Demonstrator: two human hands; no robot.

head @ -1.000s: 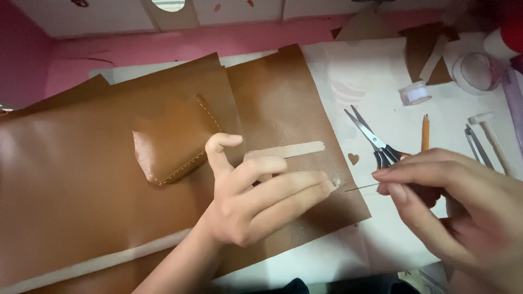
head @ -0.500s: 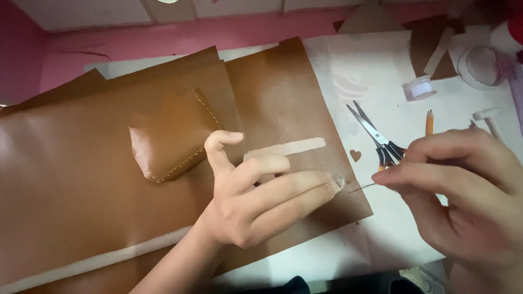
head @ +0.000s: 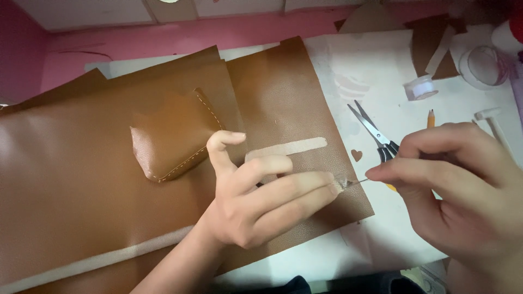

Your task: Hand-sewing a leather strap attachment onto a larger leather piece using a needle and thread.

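Barely shifted, right hand point(head: 463, 190) fingers pinch needle point(head: 357, 182) whose tip touches left hand point(head: 261, 204) fingertips, loosely spread.

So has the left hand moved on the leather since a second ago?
No. The left hand rests in the same place, its fingertips just below the pale strip on the brown leather sheet, as before.

No packages, labels, signs or screens are being shown anywhere around the fingers; nothing printed or boxed is being displayed on the counter.
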